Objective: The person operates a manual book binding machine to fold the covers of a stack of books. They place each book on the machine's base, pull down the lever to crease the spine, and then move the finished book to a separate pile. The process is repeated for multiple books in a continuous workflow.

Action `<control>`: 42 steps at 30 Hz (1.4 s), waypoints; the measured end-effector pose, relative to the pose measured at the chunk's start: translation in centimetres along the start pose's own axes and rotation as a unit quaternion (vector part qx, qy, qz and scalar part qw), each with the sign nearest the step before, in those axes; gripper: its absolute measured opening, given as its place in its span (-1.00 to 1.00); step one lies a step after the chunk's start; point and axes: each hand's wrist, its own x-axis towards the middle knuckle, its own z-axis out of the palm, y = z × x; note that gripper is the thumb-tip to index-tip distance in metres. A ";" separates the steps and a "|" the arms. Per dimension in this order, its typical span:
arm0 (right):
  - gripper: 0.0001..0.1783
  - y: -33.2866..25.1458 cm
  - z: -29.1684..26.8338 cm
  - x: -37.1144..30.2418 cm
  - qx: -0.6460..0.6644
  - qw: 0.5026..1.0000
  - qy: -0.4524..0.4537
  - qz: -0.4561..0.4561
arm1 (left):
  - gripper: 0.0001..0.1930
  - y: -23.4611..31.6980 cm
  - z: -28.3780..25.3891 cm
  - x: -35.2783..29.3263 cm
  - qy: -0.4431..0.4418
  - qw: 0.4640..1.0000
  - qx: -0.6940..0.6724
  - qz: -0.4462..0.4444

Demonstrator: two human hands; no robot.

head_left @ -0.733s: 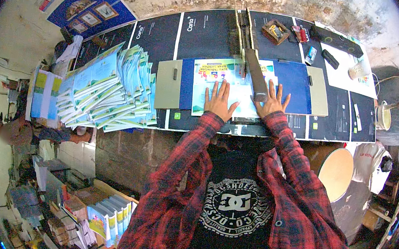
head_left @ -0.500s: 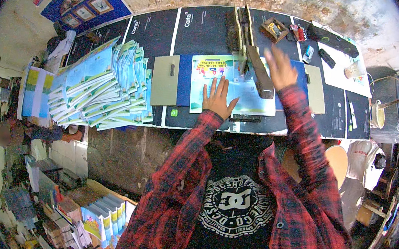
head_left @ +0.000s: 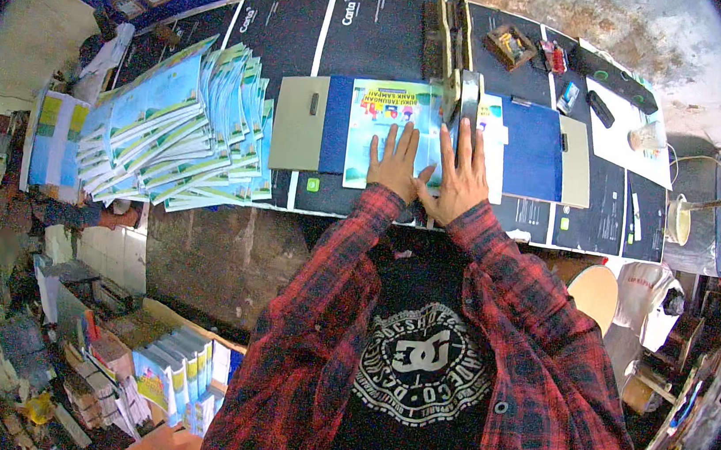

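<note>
A colourful booklet cover sheet (head_left: 363, 172) lies spread open on a blue and grey board, its printed face up. My left hand (head_left: 395, 160) rests flat on its middle-left part with the fingers stretched away from me. Beside it my right hand (head_left: 457, 183) lies on the right half, fingers spread, the two thumbs close together. Just beyond my right fingertips stands what looks like a long-arm stapler (head_left: 470, 91), its far end pointing to the wall. My right fingers overlap its near end; whether they touch it, I cannot tell. Neither hand grips anything.
A large fanned pile of printed booklets (head_left: 157, 140) covers the table's left side. At the back right are a small wooden box (head_left: 511, 47), a black speaker bar (head_left: 617, 81) and a cup (head_left: 648, 136). A person (head_left: 7, 207) sits at far left, near stacked booklets (head_left: 175, 373).
My right hand has come down from beside the stapler's arm onto the sheet. The arm no longer reaches out over the sheet and looks raised. My left hand stays on the sheet.
</note>
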 end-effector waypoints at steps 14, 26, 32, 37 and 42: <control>-0.27 15.5 4.6 -0.7 0.273 0.889 0.036 0.365 | -0.21 -0.5 0.1 0.5 0.006 1.000 -0.003 -0.005; -0.31 22.7 16.8 -2.5 0.313 0.914 -0.018 0.257 | -0.23 -5.7 -2.6 -0.2 -0.014 1.000 0.014 -0.012; -0.43 11.6 0.5 6.7 0.315 0.920 0.002 0.234 | -0.23 -7.0 -1.9 -2.0 -0.012 0.998 0.025 -0.054; -0.23 -1.6 -12.9 11.6 0.201 0.979 0.022 -0.014 | -0.23 -6.2 -2.5 -1.4 0.005 0.999 0.035 -0.024; 0.06 -2.0 -3.0 1.0 -0.074 0.993 -0.093 0.016 | -0.24 -5.9 -1.8 -0.8 0.020 0.999 0.021 -0.026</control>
